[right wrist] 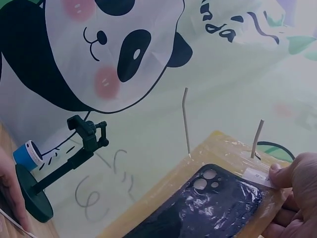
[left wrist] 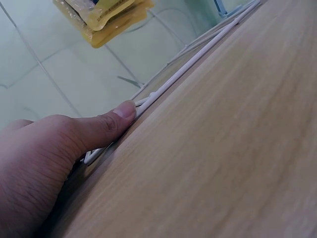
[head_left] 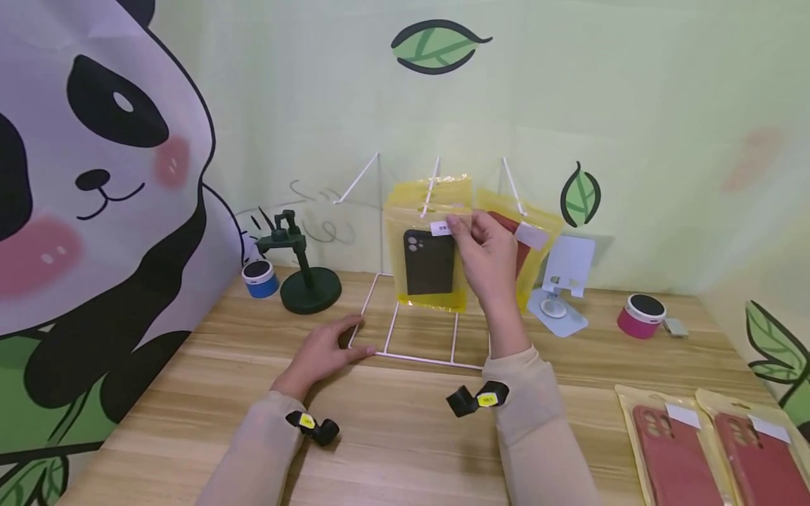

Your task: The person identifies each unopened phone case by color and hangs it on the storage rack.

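1. My right-hand fingers (head_left: 465, 228) are curled in a pinch on the top edge of the glossy yellow plastic pouch holding a black phone case (head_left: 430, 261), right at its white label; my right hand (head_left: 490, 260) is raised in front of the white wire display rack (head_left: 418, 357).
2. The pouch hangs upright, long axis vertical, its top up against the rack's middle slanted prong (head_left: 432, 184). It lies just left of my fingertips, so this hand is far nearer to it than the other.
3. My left hand (head_left: 325, 349) lies flat on the light wooden table (head_left: 405, 436), fingers nearly straight, thumb pressing the rack's front left corner.
4. The left wrist view alone shows my thumb (left wrist: 106, 124) touching the base wire. The right wrist view shows two prong tips standing above the pouch's top edge. I cannot tell from any view whether a prong passes through the hang hole.
5. Behind hangs a second yellow pouch with a red case (head_left: 528, 242).
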Demonstrator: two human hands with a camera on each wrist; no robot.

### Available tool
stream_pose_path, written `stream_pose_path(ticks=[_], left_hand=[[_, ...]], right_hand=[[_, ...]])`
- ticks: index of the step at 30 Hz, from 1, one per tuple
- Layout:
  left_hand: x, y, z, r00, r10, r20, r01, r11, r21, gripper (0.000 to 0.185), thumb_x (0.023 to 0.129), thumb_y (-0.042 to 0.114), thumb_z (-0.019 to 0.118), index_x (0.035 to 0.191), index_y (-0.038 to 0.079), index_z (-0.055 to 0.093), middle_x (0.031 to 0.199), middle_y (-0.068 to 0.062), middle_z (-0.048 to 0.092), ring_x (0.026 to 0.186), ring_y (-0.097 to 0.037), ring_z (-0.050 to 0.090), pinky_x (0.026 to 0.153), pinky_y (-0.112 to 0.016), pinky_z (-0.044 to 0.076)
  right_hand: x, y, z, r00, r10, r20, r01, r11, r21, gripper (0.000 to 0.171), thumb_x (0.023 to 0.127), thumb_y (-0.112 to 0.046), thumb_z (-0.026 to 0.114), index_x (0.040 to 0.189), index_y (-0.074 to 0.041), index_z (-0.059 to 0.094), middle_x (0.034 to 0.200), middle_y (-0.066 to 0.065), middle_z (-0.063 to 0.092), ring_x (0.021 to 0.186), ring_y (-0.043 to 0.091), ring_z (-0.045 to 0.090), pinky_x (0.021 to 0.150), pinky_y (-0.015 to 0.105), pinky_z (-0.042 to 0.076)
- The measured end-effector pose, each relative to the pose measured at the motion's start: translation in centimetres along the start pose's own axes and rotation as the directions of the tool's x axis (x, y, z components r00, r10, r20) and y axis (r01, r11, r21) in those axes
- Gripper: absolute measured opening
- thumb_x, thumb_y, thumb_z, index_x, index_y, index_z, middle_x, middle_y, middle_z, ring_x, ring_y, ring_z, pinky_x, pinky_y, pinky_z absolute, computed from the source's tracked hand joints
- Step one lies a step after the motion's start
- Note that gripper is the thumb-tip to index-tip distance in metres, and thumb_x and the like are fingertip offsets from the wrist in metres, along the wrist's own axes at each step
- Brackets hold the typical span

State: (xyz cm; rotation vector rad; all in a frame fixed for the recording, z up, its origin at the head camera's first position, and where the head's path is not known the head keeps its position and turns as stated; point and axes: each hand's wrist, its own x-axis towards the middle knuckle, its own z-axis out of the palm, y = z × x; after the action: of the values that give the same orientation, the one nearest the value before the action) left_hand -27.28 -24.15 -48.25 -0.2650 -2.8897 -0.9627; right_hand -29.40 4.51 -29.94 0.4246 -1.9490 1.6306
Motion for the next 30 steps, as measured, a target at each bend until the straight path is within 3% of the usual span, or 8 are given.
stream_pose_path(ticks=[3, 7, 12, 18, 22, 26, 28, 30], left_hand=[[0.2, 0.1, 0.0, 1.000, 0.002, 0.001, -0.002, 1.000, 0.000, 0.077, 0.083, 0.060, 0.074, 0.145, 0.019, 0.055, 0.153, -0.006, 0.048, 0.142, -0.030, 0.042, 0.115, -0.055, 0.033], [0.4, 0.3, 0.0, 1.000, 0.001, 0.007, -0.001, 1.000, -0.005, 0.078, 0.083, 0.060, 0.074, 0.146, 0.019, 0.055, 0.153, -0.006, 0.047, 0.142, -0.030, 0.042, 0.115, -0.055, 0.033], [0.5, 0.4, 0.1, 1.000, -0.001, 0.010, 0.001, 1.000, -0.003, 0.077, 0.083, 0.061, 0.074, 0.146, 0.020, 0.055, 0.153, -0.005, 0.047, 0.142, -0.029, 0.041, 0.115, -0.054, 0.032], [0.4, 0.1, 0.3, 1.000, 0.003, 0.008, -0.003, 1.000, -0.001, 0.077, 0.084, 0.060, 0.073, 0.146, 0.019, 0.055, 0.153, -0.005, 0.048, 0.142, -0.029, 0.042, 0.116, -0.054, 0.032], [0.3, -0.2, 0.3, 1.000, 0.003, -0.004, -0.003, 1.000, -0.011, 0.078, 0.084, 0.061, 0.073, 0.147, 0.018, 0.054, 0.153, -0.005, 0.048, 0.142, -0.029, 0.042, 0.116, -0.054, 0.032], [0.3, -0.2, 0.6, 1.000, 0.004, -0.005, -0.004, 1.000, -0.017, 0.080, 0.084, 0.063, 0.072, 0.148, 0.019, 0.053, 0.154, -0.005, 0.047, 0.142, -0.029, 0.041, 0.116, -0.053, 0.032], [0.4, -0.2, 0.6, 1.000, 0.010, -0.002, -0.010, 1.000, -0.016, 0.080, 0.084, 0.063, 0.072, 0.148, 0.019, 0.052, 0.154, -0.005, 0.047, 0.143, -0.030, 0.041, 0.116, -0.053, 0.032], [0.4, -0.2, 0.5, 1.000, 0.007, 0.003, -0.007, 1.000, -0.015, 0.080, 0.084, 0.062, 0.072, 0.148, 0.019, 0.052, 0.154, -0.006, 0.046, 0.143, -0.030, 0.041, 0.116, -0.054, 0.032]], right_hand=[[0.1, -0.1, -0.3, 1.000, 0.024, 0.018, -0.025, 1.000, 0.012, 0.031, 0.093, -0.037, 0.073, 0.091, -0.006, 0.072, 0.059, 0.003, 0.054, 0.047, 0.012, 0.033, 0.042, 0.026, 0.021], [0.4, -0.2, -0.7, 0.998, 0.061, 0.032, -0.062, 0.998, 0.023, 0.032, 0.094, -0.037, 0.073, 0.102, -0.006, 0.075, 0.087, 0.006, 0.076, 0.060, 0.011, 0.049, 0.051, 0.025, 0.033], [0.5, -0.3, -1.3, 0.996, 0.084, 0.042, -0.086, 0.995, 0.045, 0.030, 0.094, -0.031, 0.073, 0.106, -0.004, 0.074, 0.099, 0.009, 0.077, 0.081, 0.013, 0.066, 0.070, 0.024, 0.048], [0.3, -0.9, -2.3, 0.986, 0.113, 0.121, -0.115, 0.993, 0.011, 0.039, 0.094, -0.033, 0.073, 0.121, -0.005, 0.069, 0.112, 0.010, 0.074, 0.102, 0.020, 0.069, 0.090, 0.033, 0.054], [-0.2, -2.0, -3.9, 0.962, 0.110, 0.249, -0.096, 0.993, -0.069, 0.053, 0.095, -0.040, 0.071, 0.136, -0.009, 0.059, 0.128, 0.008, 0.067, 0.117, 0.022, 0.063, 0.101, 0.039, 0.051], [-1.0, -2.6, -6.6, 0.938, 0.070, 0.339, -0.014, 0.986, -0.165, 0.052, 0.096, -0.038, 0.069, 0.138, -0.010, 0.057, 0.133, 0.007, 0.064, 0.121, 0.024, 0.060, 0.102, 0.043, 0.049], [-1.5, -2.5, -8.2, 0.914, 0.047, 0.403, 0.055, 0.970, -0.238, 0.048, 0.096, -0.036, 0.069, 0.135, -0.009, 0.059, 0.130, 0.007, 0.065, 0.119, 0.025, 0.061, 0.101, 0.045, 0.050], [-2.1, -2.2, -10.0, 0.871, 0.040, 0.490, 0.126, 0.945, -0.301, 0.042, 0.096, -0.034, 0.069, 0.130, -0.010, 0.064, 0.125, 0.005, 0.068, 0.113, 0.024, 0.063, 0.096, 0.048, 0.052]])
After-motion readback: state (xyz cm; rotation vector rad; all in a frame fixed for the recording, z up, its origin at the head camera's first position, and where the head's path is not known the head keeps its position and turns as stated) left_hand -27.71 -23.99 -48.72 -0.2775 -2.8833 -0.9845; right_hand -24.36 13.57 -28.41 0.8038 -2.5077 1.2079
